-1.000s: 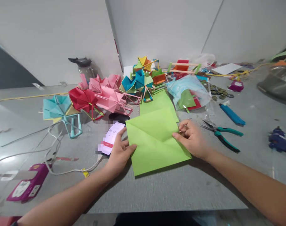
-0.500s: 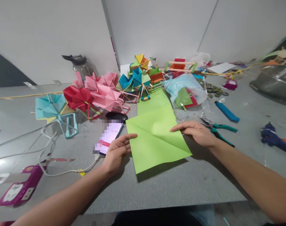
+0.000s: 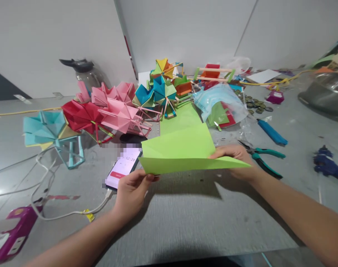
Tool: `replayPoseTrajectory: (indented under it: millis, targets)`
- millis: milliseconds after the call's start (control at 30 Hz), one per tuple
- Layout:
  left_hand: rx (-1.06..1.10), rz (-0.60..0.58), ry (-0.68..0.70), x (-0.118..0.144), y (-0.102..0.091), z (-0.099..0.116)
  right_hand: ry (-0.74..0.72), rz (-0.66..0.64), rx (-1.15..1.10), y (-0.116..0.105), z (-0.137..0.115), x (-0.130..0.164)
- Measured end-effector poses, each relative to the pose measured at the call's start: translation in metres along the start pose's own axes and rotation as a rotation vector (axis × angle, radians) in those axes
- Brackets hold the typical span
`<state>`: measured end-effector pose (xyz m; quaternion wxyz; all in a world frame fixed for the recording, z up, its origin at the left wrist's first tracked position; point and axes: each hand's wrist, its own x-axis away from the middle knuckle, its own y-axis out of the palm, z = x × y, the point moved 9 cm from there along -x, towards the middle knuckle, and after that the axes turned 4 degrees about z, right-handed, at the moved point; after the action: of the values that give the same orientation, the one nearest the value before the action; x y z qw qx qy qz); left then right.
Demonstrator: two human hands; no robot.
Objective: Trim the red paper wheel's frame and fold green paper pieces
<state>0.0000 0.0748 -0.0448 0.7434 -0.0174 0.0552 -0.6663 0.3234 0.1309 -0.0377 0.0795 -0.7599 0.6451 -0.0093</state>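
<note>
A sheet of light green paper (image 3: 177,144) is held up above the grey table, bent along a crease so that its near part folds upward. My left hand (image 3: 134,189) pinches its lower left edge between thumb and fingers. On the right side, my right hand (image 3: 232,157) grips the sheet, its fingertips on the upper face and the rest partly hidden behind the raised flap. Another green sheet (image 3: 182,116) lies flat on the table just beyond. Left of my left hand lies a lit phone (image 3: 123,168) with a white cable plugged in.
Folded paper models in pink (image 3: 121,115), red (image 3: 84,115) and light blue (image 3: 46,128) stand at the back left. Pliers (image 3: 265,157), a blue utility knife (image 3: 271,132) and a glue gun (image 3: 328,163) lie right. A plastic bag (image 3: 221,104) holds paper pieces. A purple power strip (image 3: 12,230) sits front left.
The green sheet has gone from nearly flat to bent, its near edge lifted toward the far side. My left hand has turned, its thumb now at the near edge. The view has shifted slightly.
</note>
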Motion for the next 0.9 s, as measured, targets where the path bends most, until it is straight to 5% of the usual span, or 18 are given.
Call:
replayPoseTrajectory:
  millis: [167,433,567,733,900]
  targets:
    - [-0.007,0.021,0.091,0.001,0.002,0.016,0.027,-0.02,-0.031,0.019,-0.004,0.007]
    - [0.047,0.037,0.049,0.01,-0.003,0.003,0.192,0.243,-0.09,0.024,0.019,0.026]
    - [0.346,0.031,-0.079,0.012,-0.005,-0.003,0.174,0.251,-0.106,0.021,0.022,0.024]
    - [0.669,-0.216,-0.297,0.008,0.014,-0.001,0.131,0.09,-0.063,0.025,0.011,0.016]
    - [0.489,-0.517,-0.466,0.025,0.041,-0.011,0.217,-0.029,-0.131,0.048,0.007,0.022]
